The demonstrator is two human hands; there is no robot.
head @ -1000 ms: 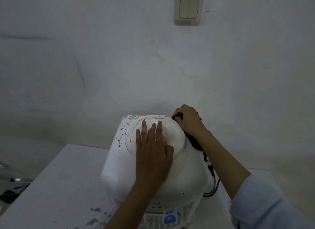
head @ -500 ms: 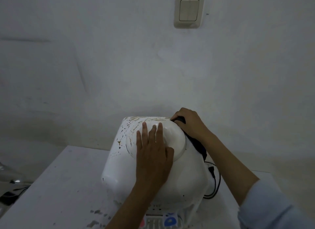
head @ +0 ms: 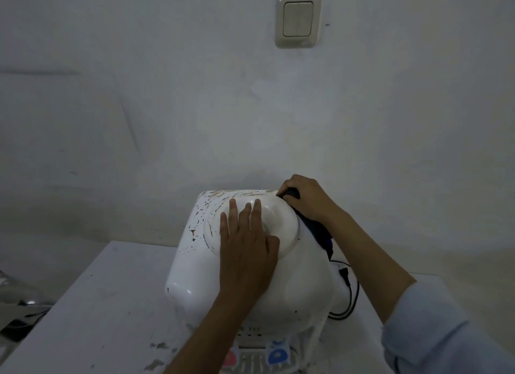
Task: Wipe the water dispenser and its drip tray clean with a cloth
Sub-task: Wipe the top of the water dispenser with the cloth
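A white water dispenser [head: 192, 279] stands on a white table, seen from above, with dark specks of dirt on its far left top. My left hand [head: 245, 251] lies flat with fingers spread over the round bottle socket [head: 281, 226]. My right hand [head: 306, 196] is at the dispenser's far right top corner, closed around a dark blue cloth [head: 317, 231] that trails down the right side. At the bottom edge the red tap [head: 230, 358], the blue tap [head: 277, 352] and the slotted drip tray [head: 250, 364] show partly.
The table [head: 111, 312] carries chipped spots near its front. A black power cord [head: 349, 293] loops beside the dispenser's right side. A light switch [head: 297, 19] sits on the wall above. Dark, unclear items lie off the table's left edge [head: 19, 312].
My right hand with the cloth has shifted slightly along the far right edge of the dispenser top. My left hand has stayed flat on the socket.
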